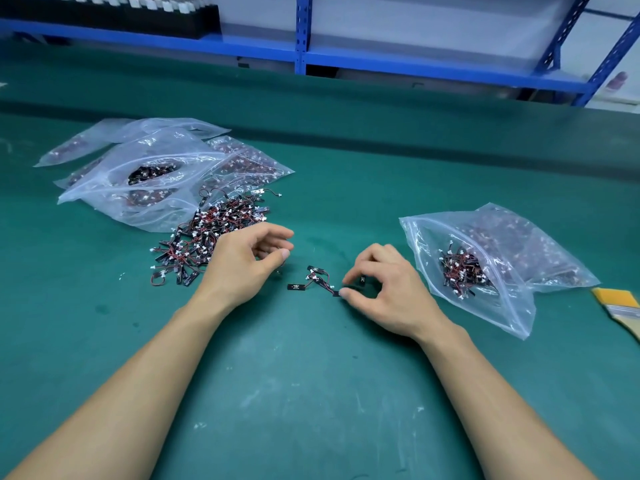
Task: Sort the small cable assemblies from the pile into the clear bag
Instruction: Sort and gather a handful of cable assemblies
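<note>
Green table [311, 393], left hand [242, 265] loosely curled, contents unclear, right hand [388, 292] pinching cable assemblies [320, 280]

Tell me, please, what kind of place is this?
Probably a factory or electronics packing bench: a green mat, a pile of cable assemblies, zip bags filled with them, and blue racking behind.

On the table [346, 393], the pile [211, 233] lies left, with stacked bags [152, 168] behind it. The open bag [485, 258] lies right, a brush [620, 306] beside it. A few assemblies [317, 280] sit between both hands, shelving [381, 60] behind.
</note>
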The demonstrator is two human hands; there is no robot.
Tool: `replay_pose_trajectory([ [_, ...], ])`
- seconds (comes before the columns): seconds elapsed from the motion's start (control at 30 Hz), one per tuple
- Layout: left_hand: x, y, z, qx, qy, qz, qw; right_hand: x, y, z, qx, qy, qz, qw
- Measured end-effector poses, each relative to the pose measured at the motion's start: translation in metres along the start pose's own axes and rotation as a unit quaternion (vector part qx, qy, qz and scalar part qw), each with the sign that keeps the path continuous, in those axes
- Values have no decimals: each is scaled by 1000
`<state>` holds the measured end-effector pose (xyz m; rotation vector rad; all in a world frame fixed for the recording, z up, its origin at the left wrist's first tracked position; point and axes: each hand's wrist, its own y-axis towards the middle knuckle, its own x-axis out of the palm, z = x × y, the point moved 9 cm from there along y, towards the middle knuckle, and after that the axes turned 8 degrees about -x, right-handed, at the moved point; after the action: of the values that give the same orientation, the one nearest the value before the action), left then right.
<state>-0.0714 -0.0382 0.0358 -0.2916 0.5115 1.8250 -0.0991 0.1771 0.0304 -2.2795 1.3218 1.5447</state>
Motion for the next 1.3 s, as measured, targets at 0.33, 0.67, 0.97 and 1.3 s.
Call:
replay_pose_trajectory([
  [0.33, 5, -2, 3, 16, 92, 5, 996, 5, 0, -8, -43, 6, -44, 998],
  [0.67, 15, -9, 18, 89, 164, -18, 982, -14, 1, 12, 43, 125, 94, 987],
  [0.97, 33, -17, 21, 118, 163, -86, 976, -11, -4, 37, 145, 79, 113, 980],
  [1.3, 43, -20, 23, 149, 185, -119, 964, -8, -3, 36, 104, -18, 19, 994],
])
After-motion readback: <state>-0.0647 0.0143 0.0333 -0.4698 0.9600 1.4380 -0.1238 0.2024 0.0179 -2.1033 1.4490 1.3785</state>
